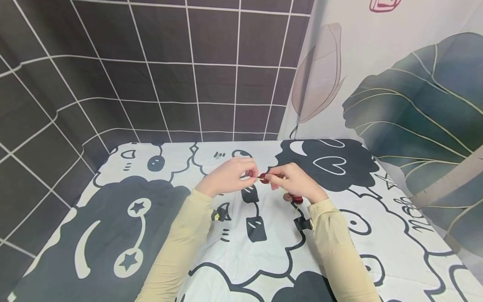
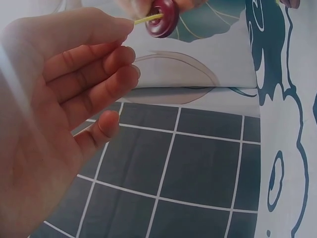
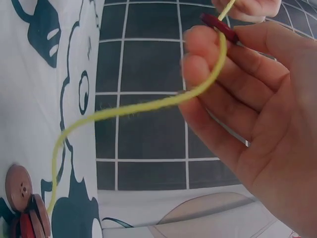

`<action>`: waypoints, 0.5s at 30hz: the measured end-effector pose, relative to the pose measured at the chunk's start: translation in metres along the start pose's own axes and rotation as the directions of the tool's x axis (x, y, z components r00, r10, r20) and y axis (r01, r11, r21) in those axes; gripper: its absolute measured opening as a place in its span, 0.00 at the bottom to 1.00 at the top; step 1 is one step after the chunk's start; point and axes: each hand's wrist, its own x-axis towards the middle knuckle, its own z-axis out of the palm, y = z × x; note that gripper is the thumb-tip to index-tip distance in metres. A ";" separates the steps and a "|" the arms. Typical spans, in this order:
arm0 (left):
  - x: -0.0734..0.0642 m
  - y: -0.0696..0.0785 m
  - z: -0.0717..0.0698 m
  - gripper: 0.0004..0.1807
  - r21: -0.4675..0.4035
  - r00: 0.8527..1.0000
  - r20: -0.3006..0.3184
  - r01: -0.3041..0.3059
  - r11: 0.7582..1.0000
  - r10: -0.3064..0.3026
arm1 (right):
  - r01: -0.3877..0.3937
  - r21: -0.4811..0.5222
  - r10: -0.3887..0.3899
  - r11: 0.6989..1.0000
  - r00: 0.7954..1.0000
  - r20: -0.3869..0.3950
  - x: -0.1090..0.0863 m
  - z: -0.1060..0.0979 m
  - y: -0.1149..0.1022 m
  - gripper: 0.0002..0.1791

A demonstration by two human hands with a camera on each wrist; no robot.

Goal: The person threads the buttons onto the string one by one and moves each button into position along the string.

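Two hands meet above a black-and-white patterned cloth [image 1: 235,256]. The left hand [image 1: 230,176] has a pinching grip on a yellow string [image 3: 148,105]; the right hand [image 1: 293,180] pinches a dark red button [image 2: 167,24] just beside it, between the two hands. The string passes through this button, then curves down to a cluster of brown and red buttons [image 3: 19,187] lying on the cloth near the right wrist.
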 end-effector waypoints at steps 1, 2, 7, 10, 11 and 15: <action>0.000 0.000 0.000 0.01 -0.004 1.000 0.001 0.003 1.000 -0.003 | 0.009 -0.007 -0.010 1.000 1.000 -0.001 0.000 0.000 0.001 0.12; 0.000 0.000 0.000 0.02 -0.008 1.000 0.003 0.005 1.000 -0.005 | 0.010 -0.008 -0.010 1.000 1.000 -0.003 0.000 -0.001 0.002 0.12; -0.001 0.001 -0.002 0.02 -0.010 1.000 0.006 0.016 1.000 -0.016 | 0.015 -0.020 -0.015 1.000 1.000 0.005 -0.002 -0.002 0.007 0.10; -0.001 0.002 -0.002 0.01 0.002 1.000 0.004 0.020 1.000 -0.020 | 0.014 -0.024 -0.014 1.000 1.000 0.004 -0.003 -0.003 0.010 0.10; -0.001 0.002 -0.003 0.01 0.004 1.000 0.002 0.021 1.000 -0.021 | 0.011 -0.024 -0.011 1.000 1.000 0.003 -0.003 -0.003 0.011 0.10; -0.002 0.003 -0.005 0.02 0.009 1.000 -0.009 0.028 1.000 -0.028 | -0.008 -0.019 0.008 1.000 1.000 0.003 -0.004 -0.004 0.014 0.10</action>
